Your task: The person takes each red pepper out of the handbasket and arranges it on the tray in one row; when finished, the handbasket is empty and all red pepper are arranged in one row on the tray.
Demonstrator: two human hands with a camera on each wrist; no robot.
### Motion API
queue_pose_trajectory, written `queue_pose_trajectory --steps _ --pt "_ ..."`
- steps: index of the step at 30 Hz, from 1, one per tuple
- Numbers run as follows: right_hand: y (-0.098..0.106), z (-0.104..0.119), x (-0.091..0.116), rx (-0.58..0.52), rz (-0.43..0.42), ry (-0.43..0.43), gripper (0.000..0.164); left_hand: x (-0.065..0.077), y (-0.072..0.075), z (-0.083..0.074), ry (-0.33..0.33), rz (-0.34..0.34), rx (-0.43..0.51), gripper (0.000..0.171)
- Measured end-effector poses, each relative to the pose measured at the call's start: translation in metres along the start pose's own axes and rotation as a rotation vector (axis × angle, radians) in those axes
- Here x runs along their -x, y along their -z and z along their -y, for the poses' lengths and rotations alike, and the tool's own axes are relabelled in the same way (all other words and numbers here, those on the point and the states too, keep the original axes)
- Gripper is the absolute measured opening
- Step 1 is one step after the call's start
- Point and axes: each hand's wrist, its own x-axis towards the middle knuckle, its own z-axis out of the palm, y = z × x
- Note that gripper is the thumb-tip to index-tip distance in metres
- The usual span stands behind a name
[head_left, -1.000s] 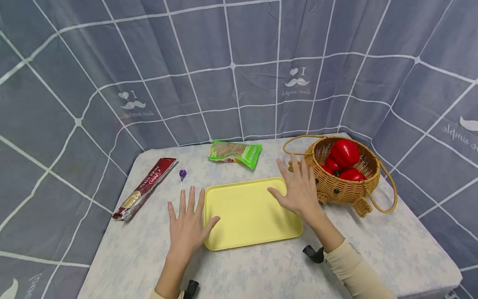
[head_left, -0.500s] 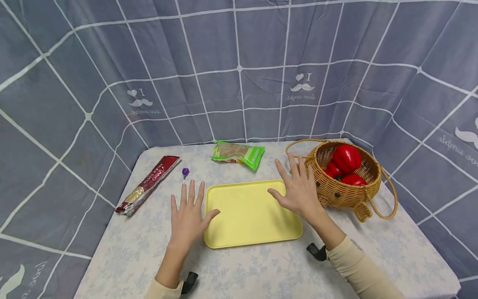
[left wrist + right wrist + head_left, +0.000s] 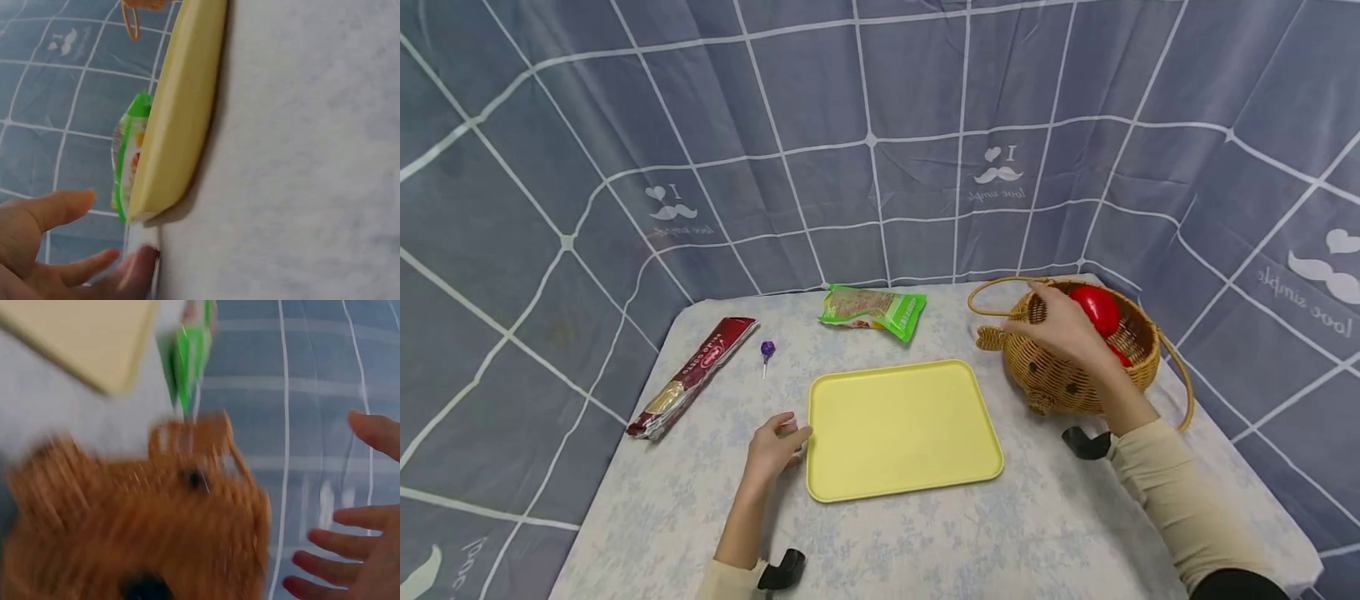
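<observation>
In the head view my left hand (image 3: 771,447) is beside the left edge of the yellow tray (image 3: 902,433). Its fingers are loosely bent and hold nothing; the left wrist view shows a gap between them and the tray wall (image 3: 181,119). My right hand (image 3: 1063,327) hovers over the near left rim of the wicker basket (image 3: 1060,379), covering part of it. Spread, free fingers (image 3: 340,544) appear in the right wrist view. Inside the basket are red bell peppers (image 3: 1097,308), partly hidden by the hand.
Left of the tray lie a long dark red packet (image 3: 694,377) and a purple lollipop (image 3: 767,350). Behind it is a green-edged food packet (image 3: 874,310). A grey checked curtain (image 3: 917,175) encloses the table (image 3: 917,542). The basket's handle (image 3: 1185,392) sticks out to the right.
My right hand has moved right from over the tray to above the basket. My left hand has drawn back toward me, its spread fingers now bent. The objects stay where they were.
</observation>
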Motion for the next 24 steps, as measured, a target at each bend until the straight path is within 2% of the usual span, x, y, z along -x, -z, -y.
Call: queue_pose_trajectory --steps 2,5,9,12,19,24 --pt "0.020 -0.014 -0.009 -0.069 0.071 -0.071 0.100 -0.002 0.000 0.004 0.017 0.013 0.022 0.059" --pt "0.044 -0.034 -0.018 -0.105 0.137 -0.170 0.104 -0.005 -0.001 0.009 0.012 -0.006 0.030 0.053" --pt "0.063 -0.058 -0.023 -0.083 0.129 -0.267 0.097 -0.006 -0.002 0.011 0.019 0.001 0.038 0.047" --pt "0.067 -0.070 -0.026 -0.038 0.089 -0.312 0.086 -0.004 -0.004 0.011 0.022 0.041 0.041 0.044" --pt "0.060 -0.082 -0.033 0.020 0.063 -0.383 0.088 -0.002 -0.003 0.013 -0.004 0.066 0.064 0.044" --pt "0.051 -0.085 -0.038 0.083 0.036 -0.358 0.076 -0.003 -0.004 0.016 0.008 0.065 0.062 0.044"
